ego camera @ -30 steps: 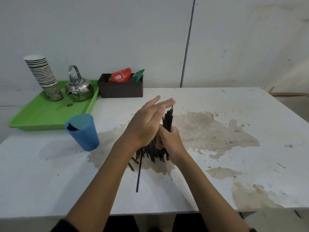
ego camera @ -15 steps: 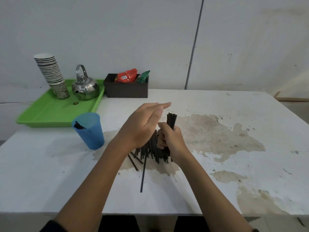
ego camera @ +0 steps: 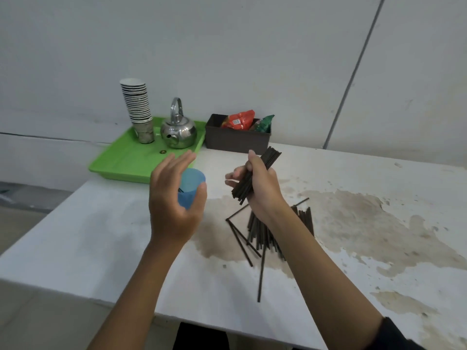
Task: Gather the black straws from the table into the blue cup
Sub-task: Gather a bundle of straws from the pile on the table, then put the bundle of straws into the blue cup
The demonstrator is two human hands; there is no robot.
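Now right hand [ego camera: 262,190] fingers clench a straw bundle [ego camera: 255,176]; left hand [ego camera: 171,200] fingers spread before blue cup [ego camera: 190,185].

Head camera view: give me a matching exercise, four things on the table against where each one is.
Things:
1. kettle
2. bundle of straws
3. snack packets
4. blue cup

Places:
A. in the dark box
B. partly behind the left hand
C. on the green tray
D. gripped in the right hand

Pairs: 1-C, 2-D, 3-A, 4-B
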